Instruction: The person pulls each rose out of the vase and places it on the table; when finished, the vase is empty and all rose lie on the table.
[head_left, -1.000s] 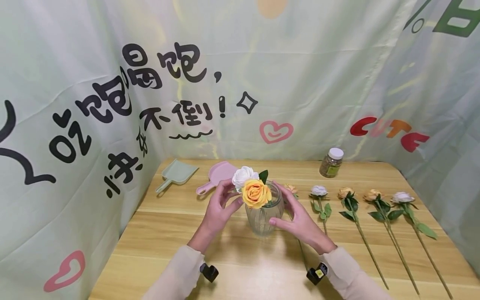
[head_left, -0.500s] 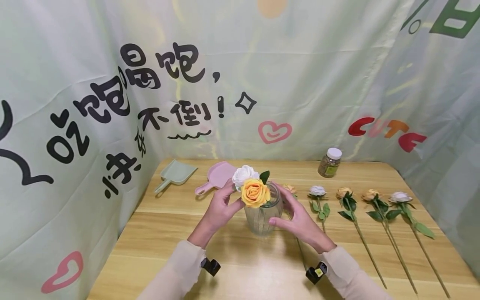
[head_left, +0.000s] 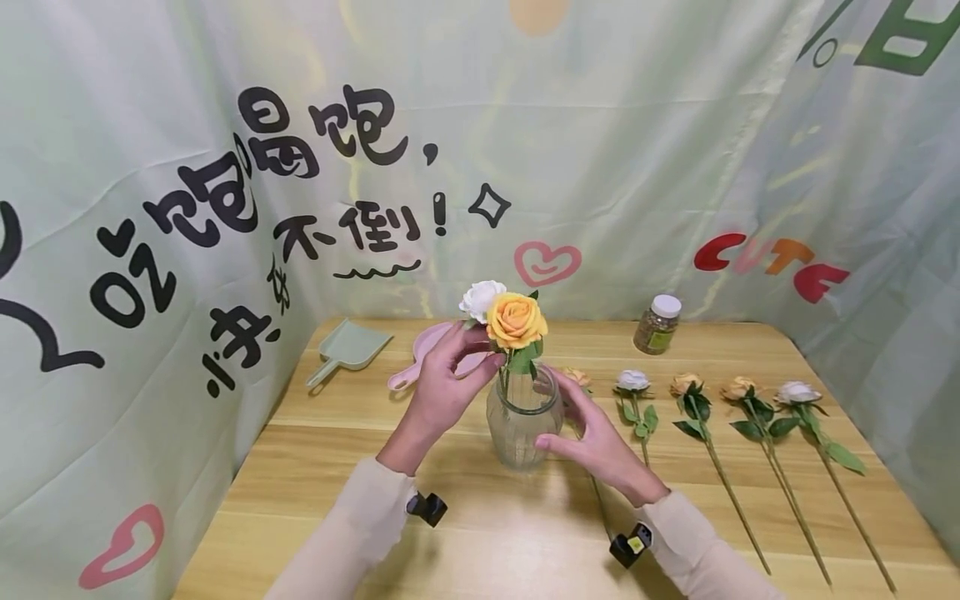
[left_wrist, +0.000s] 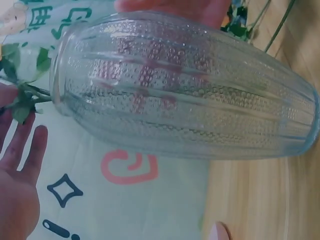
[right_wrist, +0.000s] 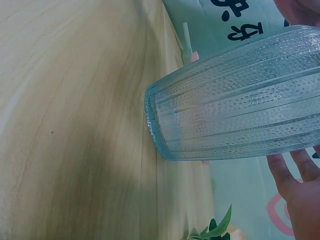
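The left hand (head_left: pixel 447 379), nearly closed, pinches the stems of a white rose (head_left: pixel 482 300) and an orange-yellow rose (head_left: pixel 517 322) just beneath the blooms, their stems entering the mouth of a ribbed glass vase (head_left: pixel 517 435). The vase stands upright in the middle of the wooden counter (head_left: pixel 277 500); the right hand (head_left: pixel 597 440), half open, cups its right side, thumb in front. From the counter's back left corner rightward lie a green dustpan (head_left: pixel 352 346) and a pink dustpan (head_left: pixel 432 337), the latter partly hidden. A white-capped jar (head_left: pixel 657 327) stands near the back edge. Five laid roses (head_left: pixel 738 389) fill the right half, stems toward the front edge.
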